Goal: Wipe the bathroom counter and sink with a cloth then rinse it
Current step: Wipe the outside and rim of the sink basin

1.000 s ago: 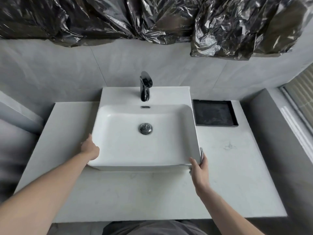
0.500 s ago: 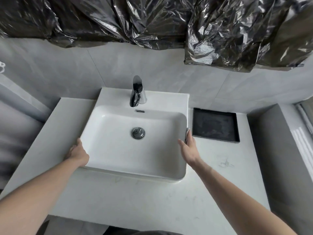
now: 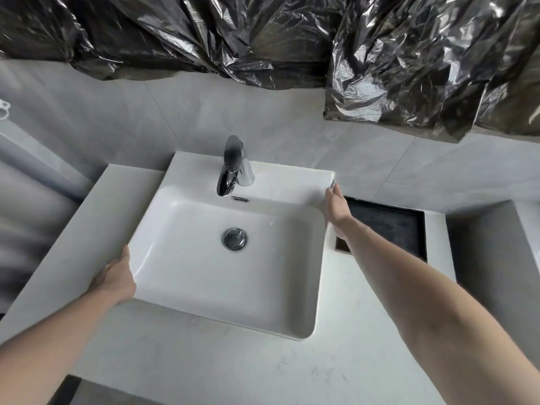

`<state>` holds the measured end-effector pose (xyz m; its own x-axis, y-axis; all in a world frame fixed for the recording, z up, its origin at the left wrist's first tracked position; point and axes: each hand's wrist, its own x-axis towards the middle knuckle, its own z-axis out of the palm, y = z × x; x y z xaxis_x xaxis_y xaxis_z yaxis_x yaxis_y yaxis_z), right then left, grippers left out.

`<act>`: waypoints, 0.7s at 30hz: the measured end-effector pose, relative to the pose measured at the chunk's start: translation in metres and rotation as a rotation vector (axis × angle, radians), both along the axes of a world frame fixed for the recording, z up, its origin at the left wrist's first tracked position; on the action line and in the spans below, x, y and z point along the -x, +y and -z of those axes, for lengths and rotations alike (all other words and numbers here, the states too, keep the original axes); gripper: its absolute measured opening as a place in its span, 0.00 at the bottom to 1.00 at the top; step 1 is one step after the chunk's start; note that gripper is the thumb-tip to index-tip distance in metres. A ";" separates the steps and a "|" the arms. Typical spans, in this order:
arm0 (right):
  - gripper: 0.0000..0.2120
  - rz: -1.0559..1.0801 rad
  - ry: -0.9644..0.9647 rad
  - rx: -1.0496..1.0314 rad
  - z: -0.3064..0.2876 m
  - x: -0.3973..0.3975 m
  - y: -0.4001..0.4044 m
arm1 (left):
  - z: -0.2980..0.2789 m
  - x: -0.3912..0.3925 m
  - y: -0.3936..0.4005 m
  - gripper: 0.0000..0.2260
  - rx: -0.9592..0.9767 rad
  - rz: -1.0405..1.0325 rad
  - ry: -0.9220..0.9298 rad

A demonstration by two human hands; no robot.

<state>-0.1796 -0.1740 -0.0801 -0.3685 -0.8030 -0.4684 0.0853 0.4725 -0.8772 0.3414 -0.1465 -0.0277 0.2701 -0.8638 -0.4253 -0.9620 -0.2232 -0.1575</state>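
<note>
1. Your right hand (image 3: 336, 204) lies along the outer right wall of the white rectangular ceramic sink (image 3: 233, 258), near its back corner at about 2 o'clock from the drain. Only a small grey scrap of cloth (image 3: 333, 182) shows past the fingertips; the hand appears to press it flat against the wall, but whether the fingers are curled round it cannot be told.
2. Your left hand (image 3: 117, 280) grips the sink's front-left rim at about 8 o'clock, thumb on top and the other fingers hidden down the outer side. Judged from this, it is a brace, so hold it firm while the other hand wipes.
3. You seem to be wiping the sink's outer side. Run the cloth flat along the wall and take it round the back corner, where dirt likely gathers.
4. Mind the black square recessed tray (image 3: 388, 226), just beside your wrist at 3 o'clock; lift your forearm so it does not drag over the tray.
5. The pale marbled stone counter (image 3: 204, 361) at 6 o'clock bears faint smudges that look unwiped.
6. The chrome single-lever tap (image 3: 233, 166) at 12 o'clock runs no water; rinsing is probably left until last.
</note>
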 end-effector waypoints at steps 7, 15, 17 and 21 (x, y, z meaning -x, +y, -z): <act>0.33 0.080 -0.203 0.042 0.060 -0.007 0.035 | -0.006 0.006 0.004 0.39 0.001 0.009 -0.003; 0.21 0.088 -0.327 0.017 0.027 -0.083 0.185 | -0.006 0.004 0.003 0.40 -0.008 0.039 -0.007; 0.22 0.111 -0.314 0.006 0.024 -0.078 0.176 | -0.005 0.002 0.002 0.40 -0.006 0.043 -0.005; 0.22 0.104 -0.272 0.006 0.028 -0.052 0.122 | -0.003 -0.002 0.002 0.40 -0.010 0.061 -0.007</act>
